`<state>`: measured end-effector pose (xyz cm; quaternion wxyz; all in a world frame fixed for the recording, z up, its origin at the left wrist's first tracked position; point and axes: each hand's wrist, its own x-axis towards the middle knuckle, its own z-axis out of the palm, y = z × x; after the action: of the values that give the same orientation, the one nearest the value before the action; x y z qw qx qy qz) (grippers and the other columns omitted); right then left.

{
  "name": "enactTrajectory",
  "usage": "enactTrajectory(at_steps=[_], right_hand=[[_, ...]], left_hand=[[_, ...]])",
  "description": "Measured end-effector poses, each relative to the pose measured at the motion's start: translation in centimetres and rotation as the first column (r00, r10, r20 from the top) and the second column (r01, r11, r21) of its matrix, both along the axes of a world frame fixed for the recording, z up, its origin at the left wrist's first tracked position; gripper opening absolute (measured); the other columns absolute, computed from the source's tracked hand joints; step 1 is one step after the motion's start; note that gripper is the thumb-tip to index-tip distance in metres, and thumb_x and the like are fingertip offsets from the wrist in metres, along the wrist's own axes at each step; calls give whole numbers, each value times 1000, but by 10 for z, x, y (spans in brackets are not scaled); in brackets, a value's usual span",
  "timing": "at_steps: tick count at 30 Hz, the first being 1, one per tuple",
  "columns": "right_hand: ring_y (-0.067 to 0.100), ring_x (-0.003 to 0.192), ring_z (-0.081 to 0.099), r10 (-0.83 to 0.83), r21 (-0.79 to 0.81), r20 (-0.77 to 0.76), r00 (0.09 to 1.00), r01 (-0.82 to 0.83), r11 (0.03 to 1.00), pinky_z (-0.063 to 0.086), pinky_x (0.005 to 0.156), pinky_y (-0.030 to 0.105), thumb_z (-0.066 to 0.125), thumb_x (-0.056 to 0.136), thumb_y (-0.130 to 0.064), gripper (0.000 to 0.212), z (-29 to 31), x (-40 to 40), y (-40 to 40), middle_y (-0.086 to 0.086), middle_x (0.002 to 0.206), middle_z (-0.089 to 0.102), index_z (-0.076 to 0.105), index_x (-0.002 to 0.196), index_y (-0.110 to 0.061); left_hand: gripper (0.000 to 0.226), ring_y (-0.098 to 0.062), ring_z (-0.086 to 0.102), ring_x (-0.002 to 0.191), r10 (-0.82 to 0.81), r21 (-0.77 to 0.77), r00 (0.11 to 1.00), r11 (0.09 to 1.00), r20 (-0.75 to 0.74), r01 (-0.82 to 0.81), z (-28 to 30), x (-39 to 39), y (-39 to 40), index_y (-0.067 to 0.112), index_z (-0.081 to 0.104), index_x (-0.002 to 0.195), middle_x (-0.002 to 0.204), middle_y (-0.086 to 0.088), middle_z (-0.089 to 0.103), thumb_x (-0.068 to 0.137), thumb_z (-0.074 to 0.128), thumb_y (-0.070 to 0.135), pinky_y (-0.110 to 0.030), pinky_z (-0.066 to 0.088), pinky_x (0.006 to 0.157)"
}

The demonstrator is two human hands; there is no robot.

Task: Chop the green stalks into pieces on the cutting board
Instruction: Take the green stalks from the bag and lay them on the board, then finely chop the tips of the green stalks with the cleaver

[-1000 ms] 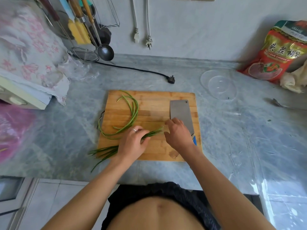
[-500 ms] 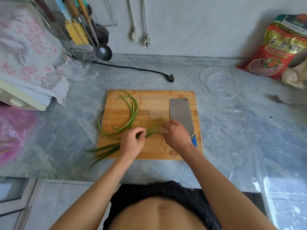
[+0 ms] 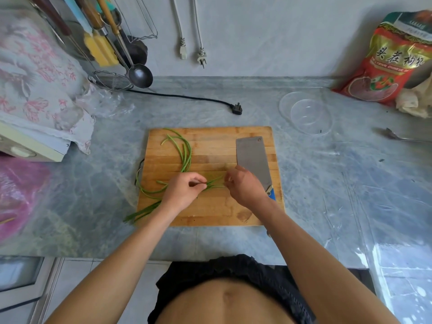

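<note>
The green stalks [image 3: 184, 155] lay on the cutting board [image 3: 210, 206], one bunch curving away beyond the left hand [image 3: 184, 190], another running under that hand w/ its ends sticking off the board's near-left edge onto the tabletop [image 3: 93, 195]. The left hand pinched the bunch near its tips, thumb & forefinger closed on it. The right hand [image 3: 243, 185] sat just right of those tips, fingers loosely curled; whether it actually gripped a stalk or only touched the tips, I couldn't tell. The cleaver [image 3: 252, 157] lay flat on the board just beyond & right of the right hand, nobody holding it, blue handle end poking out by the wrist.

Handling, as a guess: stalks looked thin, light, bendy, prob. springy, so they'd fan out & roll unless bunched. Best hold would be pressing down across the bunch a bit back from the cut end, fingertips tucked, tips lined up first.

Vs. 1 s earlier: the left hand had shifted from lying over the bunch to a finer pinch at the tips; the right hand stayed by the tips, fingers more curled. Cleaver & board hadn't moved. No cuts made yet.
</note>
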<state>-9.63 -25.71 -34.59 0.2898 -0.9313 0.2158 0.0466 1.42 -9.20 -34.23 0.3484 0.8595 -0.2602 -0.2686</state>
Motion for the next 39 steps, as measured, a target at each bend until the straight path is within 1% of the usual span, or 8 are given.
enactTrajectory(at_steps=[3,8,13,19,23,27,33,39], right_hand=[[29,89,63,-65,92,32,997,62,994,55,75,43,61,90,-13,11,1,1,-2,9,102,65,61,101,-9],[31,91,58,-53,-44,85,995,57,997,47,64,33,57,90,-6,23,0,-4,-4,11,107,56,59,112,-5],[31,92,55,-228,-75,153,962,242,967,42,62,33,57,87,-12,22,7,-33,-11,11,104,56,59,107,-5],[27,101,47,-452,-148,-209,867,429,891,43,74,33,65,80,-41,48,16,-78,-14,7,109,45,44,110,-10],[22,73,55,-506,21,-299,809,536,844,40,57,31,61,80,-24,24,20,-83,-19,8,86,54,49,90,-7],[18,55,67,-607,511,-263,750,642,572,56,49,32,61,84,-16,11,34,-89,-26,10,75,62,54,85,-7],[25,51,46,-526,192,91,846,503,843,35,45,34,52,94,-17,11,36,-97,-20,7,65,50,45,88,-10],[25,55,53,-447,31,80,891,446,895,40,47,33,45,100,-32,14,38,-98,-8,5,68,56,48,101,-18]], left_hand=[[13,-6,66,91,-44,-22,990,999,132,47,-5,-8,-5,19,77,102,97,8,74,89,73,18,-19,50,82],[15,-14,64,82,-114,-38,903,989,414,142,-19,-21,-5,14,77,103,96,2,69,89,71,15,-28,53,65],[22,-17,61,77,-179,-2,819,977,546,215,-27,-27,2,11,76,108,97,1,66,87,74,19,-30,52,60],[16,-22,61,76,-115,-48,830,985,545,168,-30,-30,-17,10,77,103,89,-3,68,88,71,10,-36,53,59],[23,-26,63,78,-129,-46,834,982,537,181,-30,-33,-33,10,77,104,88,-4,68,84,71,0,-33,51,58],[26,-28,62,84,-147,-27,820,981,553,194,-32,-37,-32,11,76,107,90,-4,67,85,70,-2,-37,54,61],[22,-27,62,87,-127,-51,829,982,544,184,-35,-38,-36,10,75,108,95,-4,65,86,71,7,-40,55,68],[22,-22,63,85,-19,-158,910,983,414,93,-35,-46,-48,12,78,103,92,-1,67,84,70,3,-40,55,74]])
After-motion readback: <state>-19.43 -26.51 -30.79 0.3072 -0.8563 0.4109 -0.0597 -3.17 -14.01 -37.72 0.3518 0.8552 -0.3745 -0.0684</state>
